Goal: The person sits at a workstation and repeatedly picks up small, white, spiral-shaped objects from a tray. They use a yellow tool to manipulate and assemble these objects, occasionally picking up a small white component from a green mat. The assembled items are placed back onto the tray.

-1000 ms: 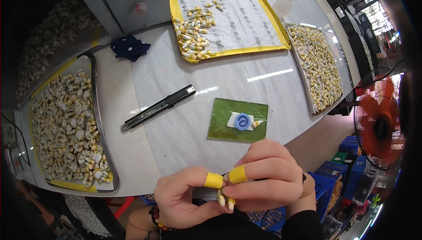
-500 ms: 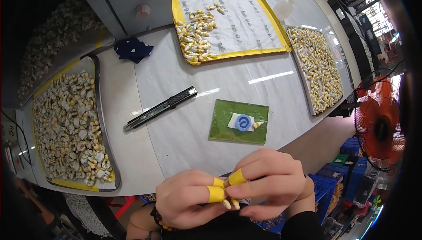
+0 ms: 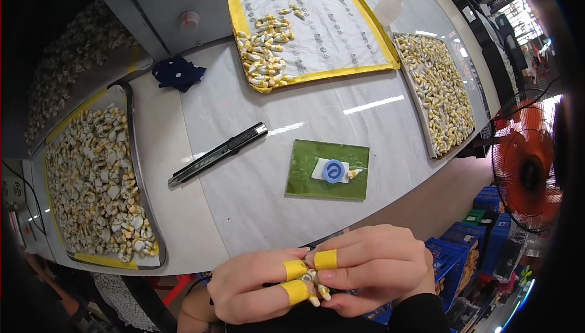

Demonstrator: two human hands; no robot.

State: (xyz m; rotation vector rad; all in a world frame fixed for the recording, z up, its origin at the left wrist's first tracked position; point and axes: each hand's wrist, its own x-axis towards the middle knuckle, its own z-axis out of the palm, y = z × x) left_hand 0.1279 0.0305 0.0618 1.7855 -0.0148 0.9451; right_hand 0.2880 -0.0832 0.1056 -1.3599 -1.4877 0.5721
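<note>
Close in front of my body, both hands meet over a small white-and-yellow piece (image 3: 322, 290) with a ring-like top and two pale tips pointing down. My left hand (image 3: 253, 284) pinches it from the left, yellow tape round two fingertips. From the right, my right hand (image 3: 375, 266) presses fingers and thumb against it, yellow tape on one finger. Part of the piece is hidden by the fingers. Beyond the hands lies a green glass plate (image 3: 298, 180), bearing a blue round cap (image 3: 333, 171) on white paper and a small white-and-yellow cone (image 3: 354, 174).
A box cutter (image 3: 218, 154) lies left of the plate. At the left, a tray (image 3: 141, 174) is heaped with white-and-yellow pieces. Small cones fill part of a yellow-edged tray (image 3: 335, 71) and a tray (image 3: 419, 104) at the right. An orange fan (image 3: 527, 171) stands beyond the table's right edge.
My fingers have shifted round the piece, so its ring-like top now shows between them. The hands sit slightly lower, and the whole view has moved a little.
</note>
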